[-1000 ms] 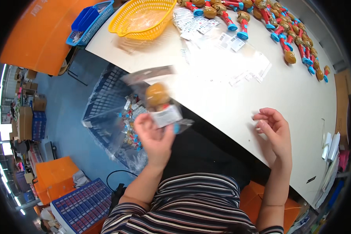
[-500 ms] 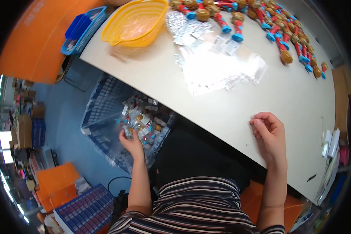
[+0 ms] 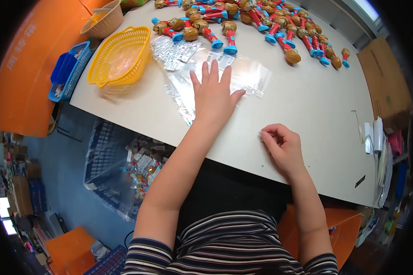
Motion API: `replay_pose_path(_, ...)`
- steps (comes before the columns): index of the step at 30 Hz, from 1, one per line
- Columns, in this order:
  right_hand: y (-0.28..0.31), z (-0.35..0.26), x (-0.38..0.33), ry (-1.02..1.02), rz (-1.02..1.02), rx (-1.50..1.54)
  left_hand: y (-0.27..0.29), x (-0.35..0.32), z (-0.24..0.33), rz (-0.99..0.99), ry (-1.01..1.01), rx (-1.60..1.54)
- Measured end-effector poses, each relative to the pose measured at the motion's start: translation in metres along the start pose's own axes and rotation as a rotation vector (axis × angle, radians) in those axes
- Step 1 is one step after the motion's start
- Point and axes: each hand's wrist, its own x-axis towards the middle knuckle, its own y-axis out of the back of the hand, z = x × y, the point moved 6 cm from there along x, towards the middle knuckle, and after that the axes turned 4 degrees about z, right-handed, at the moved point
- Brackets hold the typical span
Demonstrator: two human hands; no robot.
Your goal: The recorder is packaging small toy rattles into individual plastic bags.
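Far left, below the table [image 3: 307, 105] edge, a blue crate [image 3: 112, 165] lined with plastic sits on the floor, packed toys heaped inside. Up on the table's left end, a yellow basket [image 3: 119, 57] lies close to the edge, with a smaller tan basket [image 3: 103, 20] behind it. Between the yellow basket and the left hand [image 3: 213, 94] there's a bare strip of white tabletop.

Now the bags [image 3: 206, 75]: clear, flat, glossy plastic sleeves, some with small printed cards, spread in a loose overlapping pile mid-table. The left hand lies flat on top of that pile, fingers spread wide, palm down, nothing clasped, bags showing on either side of it.

Behind, along the far edge, a row of toys [image 3: 261, 23], brown heads, red bodies, blue feet, runs left to right.

The right hand [image 3: 284, 146] rests near the front edge, well apart from the bags, its grip loosely curled with fingertips drawn together; whether it pinches anything I can't tell. Right of it the white top lies open up to some papers [image 3: 374, 135] at the right edge.
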Motion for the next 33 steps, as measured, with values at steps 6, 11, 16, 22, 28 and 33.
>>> replay_pose_path(6, 0.002, -0.002, 0.0, -0.014, -0.031, -0.006, -0.011, 0.008, -0.002, 0.058, -0.089, -0.054)
replay_pose_path(11, 0.011, -0.003, 0.005, -0.271, -0.006, 0.307, 0.018, -0.034, 0.003, 0.043, -0.003, -0.27)
replay_pose_path(16, 0.003, -0.015, 0.032, -0.601, -0.08, 0.591, 0.027, -0.048, -0.005, -0.011, 0.012, -0.503)
replay_pose_path(22, -0.01, 0.001, 0.065, -0.452, -0.116, 0.449, 0.042, -0.043, 0.012, -0.125, -0.081, -0.273)
replay_pose_path(28, -0.002, -0.014, 0.052, -0.501, -0.141, 0.171, 0.04, -0.048, 0.03, -0.113, -0.194, -0.335)
replay_pose_path(33, 0.013, -0.021, 0.041, -0.458, -0.14, 0.109, 0.046, -0.049, 0.038, -0.255, -0.034, -0.377)
